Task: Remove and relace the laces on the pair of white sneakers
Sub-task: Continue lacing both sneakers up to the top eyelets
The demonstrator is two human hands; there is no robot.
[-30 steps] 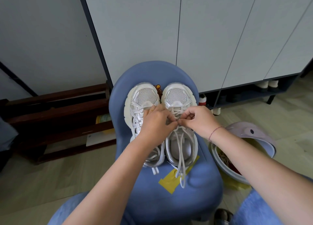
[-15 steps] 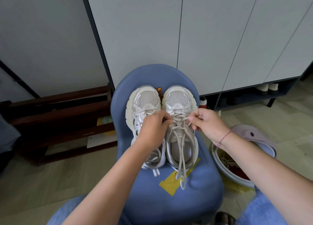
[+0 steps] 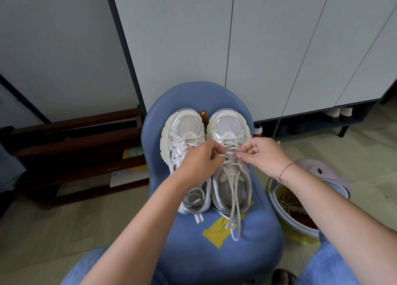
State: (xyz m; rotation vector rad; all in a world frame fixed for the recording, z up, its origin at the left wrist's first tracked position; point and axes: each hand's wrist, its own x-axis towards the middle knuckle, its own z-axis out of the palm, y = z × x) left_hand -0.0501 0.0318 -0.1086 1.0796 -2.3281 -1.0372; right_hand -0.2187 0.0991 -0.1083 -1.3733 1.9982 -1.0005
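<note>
Fingers [image 3: 216,149] of left hand [image 3: 198,163] and right hand [image 3: 265,155] pinch the lace [image 3: 230,149] on the right-hand sneaker [image 3: 228,124]; unlacing seemingly underway, next pull must free one crossing.

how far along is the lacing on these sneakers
Done: the left sneaker looks laced, its ends heaped in the opening. In hand: left hand and right hand pinch the lace on the right sneaker. Left: its ends trail onto the blue chair, untied.

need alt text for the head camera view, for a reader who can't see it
A person's left hand and right hand pinch the lace over the eyelets of the right white sneaker, which stands beside the left white sneaker on a blue chair. The lace's loose ends trail toward the person over yellow tape.
</note>
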